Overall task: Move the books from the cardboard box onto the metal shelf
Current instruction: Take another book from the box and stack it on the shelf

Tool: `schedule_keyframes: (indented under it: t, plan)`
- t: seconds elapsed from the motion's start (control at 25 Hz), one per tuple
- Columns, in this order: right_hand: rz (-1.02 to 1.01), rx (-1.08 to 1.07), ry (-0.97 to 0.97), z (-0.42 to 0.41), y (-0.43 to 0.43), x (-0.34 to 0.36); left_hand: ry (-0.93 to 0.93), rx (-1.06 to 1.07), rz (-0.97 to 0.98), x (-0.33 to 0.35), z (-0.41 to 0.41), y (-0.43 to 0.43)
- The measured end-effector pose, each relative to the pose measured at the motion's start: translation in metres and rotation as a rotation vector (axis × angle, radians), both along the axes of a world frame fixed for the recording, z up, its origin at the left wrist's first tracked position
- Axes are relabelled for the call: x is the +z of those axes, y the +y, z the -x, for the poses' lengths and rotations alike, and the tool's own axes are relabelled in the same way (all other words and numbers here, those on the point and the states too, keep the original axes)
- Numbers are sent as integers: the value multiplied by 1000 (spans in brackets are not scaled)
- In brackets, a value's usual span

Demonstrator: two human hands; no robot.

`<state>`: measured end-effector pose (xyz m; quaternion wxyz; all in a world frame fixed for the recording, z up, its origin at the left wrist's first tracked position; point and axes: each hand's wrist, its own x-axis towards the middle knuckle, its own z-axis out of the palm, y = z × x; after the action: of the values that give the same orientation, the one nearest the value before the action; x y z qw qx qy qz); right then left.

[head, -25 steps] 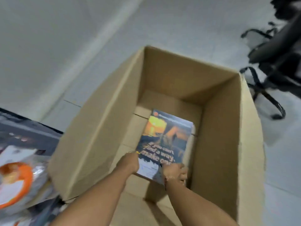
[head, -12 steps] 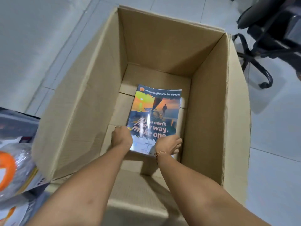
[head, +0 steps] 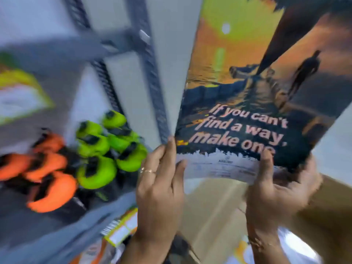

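Note:
A book [head: 253, 88] with a sunset cover reading "If you can't find a way, make one" fills the upper right, held up close to the camera. My left hand [head: 160, 180] grips its lower left corner. My right hand [head: 276, 189] grips its lower right edge, thumb on the cover. The grey metal shelf [head: 144, 60] with perforated uprights stands at left, blurred. Part of the cardboard box [head: 213, 210] shows below the book, between my forearms.
Green [head: 106, 145] and orange [head: 47, 176] rounded objects with black parts lie on a shelf level at left. A yellow-edged package [head: 21, 94] sits further left. More printed packages [head: 122, 229] lie on a lower level. A white wall is behind the shelf.
Both hands have lifted the book out of the box and raised it toward the shelf. The view has swung from the box interior up to the shelf.

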<state>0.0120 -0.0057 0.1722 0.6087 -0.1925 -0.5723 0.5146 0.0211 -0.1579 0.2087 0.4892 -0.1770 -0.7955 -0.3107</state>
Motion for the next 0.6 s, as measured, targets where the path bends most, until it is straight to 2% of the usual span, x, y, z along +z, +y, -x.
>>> schedule_keyframes:
  t: [0.12, 0.28, 0.44, 0.6]
  plan:
    - [-83, 277, 229, 18, -84, 107, 218, 246, -84, 91, -25, -85]
    - [-340, 499, 224, 40, -160, 220, 105, 544, -137, 187, -35, -161]
    - [-626, 731, -116, 88, -208, 282, -242, 809, -69, 242, -6, -210]
    - [-920, 742, -556, 118, -233, 282, -607, 942, -22, 242, 8, -230]
